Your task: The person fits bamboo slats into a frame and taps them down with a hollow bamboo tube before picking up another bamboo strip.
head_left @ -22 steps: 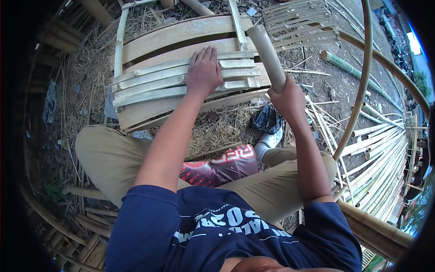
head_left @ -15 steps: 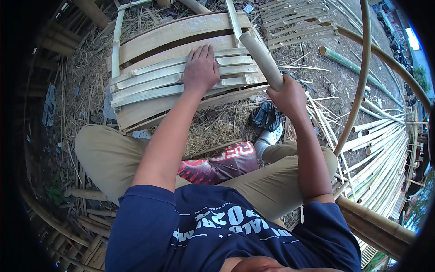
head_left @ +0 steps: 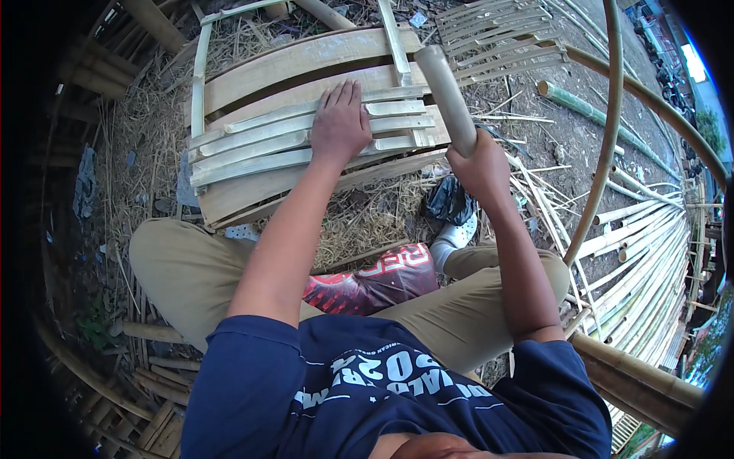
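My left hand [head_left: 340, 126] lies flat with fingers stretched over several pale split bamboo slats [head_left: 256, 141]. These slats run side by side across a low wooden board bench [head_left: 298, 73], with long bamboo strips [head_left: 394, 46] crossing toward the far side. In my right hand [head_left: 483, 170] is a thick, round wooden stick [head_left: 446, 96], gripped by its near end. The stick tilts up and away, its far end over the right edge of the bench. Whether it touches the slats I cannot tell.
At the far right lies a slatted bamboo panel [head_left: 497, 38]. Green bamboo poles [head_left: 585, 111] and a large pile of cut bamboo [head_left: 642, 260] cover the right side. A curved bamboo pole [head_left: 610, 145] arches past my right arm. Dry shavings [head_left: 359, 222] litter the ground.
The stick in my right hand has swung slightly to the right and more upright. My left hand stays on the slats, shifted a little toward me in the picture.
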Demonstrator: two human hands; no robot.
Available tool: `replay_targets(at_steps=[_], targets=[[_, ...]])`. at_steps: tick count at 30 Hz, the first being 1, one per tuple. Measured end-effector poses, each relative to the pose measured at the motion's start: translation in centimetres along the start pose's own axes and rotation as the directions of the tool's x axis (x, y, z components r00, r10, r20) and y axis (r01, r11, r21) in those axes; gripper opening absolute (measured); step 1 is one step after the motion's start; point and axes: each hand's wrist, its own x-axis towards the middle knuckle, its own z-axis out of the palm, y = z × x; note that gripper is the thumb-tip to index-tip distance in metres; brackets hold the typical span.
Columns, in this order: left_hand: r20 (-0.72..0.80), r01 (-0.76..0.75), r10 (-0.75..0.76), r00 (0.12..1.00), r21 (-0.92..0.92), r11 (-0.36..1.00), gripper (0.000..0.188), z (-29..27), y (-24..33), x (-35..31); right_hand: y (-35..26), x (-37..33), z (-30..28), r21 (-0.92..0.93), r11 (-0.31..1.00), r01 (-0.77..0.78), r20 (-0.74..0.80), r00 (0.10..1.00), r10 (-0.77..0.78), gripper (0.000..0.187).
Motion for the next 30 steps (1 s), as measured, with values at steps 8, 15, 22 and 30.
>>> replay_targets(at_steps=[8,15,22,30], targets=[[0.044,0.015,-0.014,0.999,-0.013,1.0,0.056,-0.4,0.5,0.2,1.0,0.1,-0.2,-0.038,0.997,0.062,0.001,0.998,-0.062,0.044],[0.04,0.02,-0.02,0.999,-0.018,1.0,0.056,-0.4,0.3,0.1,1.8,0.5,-2.4,0.154,0.984,0.094,-0.019,0.996,-0.092,0.055],[-0.006,-0.003,0.002,1.0,-0.016,1.0,0.056,-0.1,0.7,-0.3,2.7,0.5,-1.0,-0.162,0.982,0.098,0.022,0.995,-0.095,0.043],[0.028,0.005,-0.005,1.0,-0.009,1.0,0.056,-0.3,0.6,0.1,2.0,0.2,-1.0,-0.079,0.995,0.052,0.004,0.999,-0.052,0.05]])
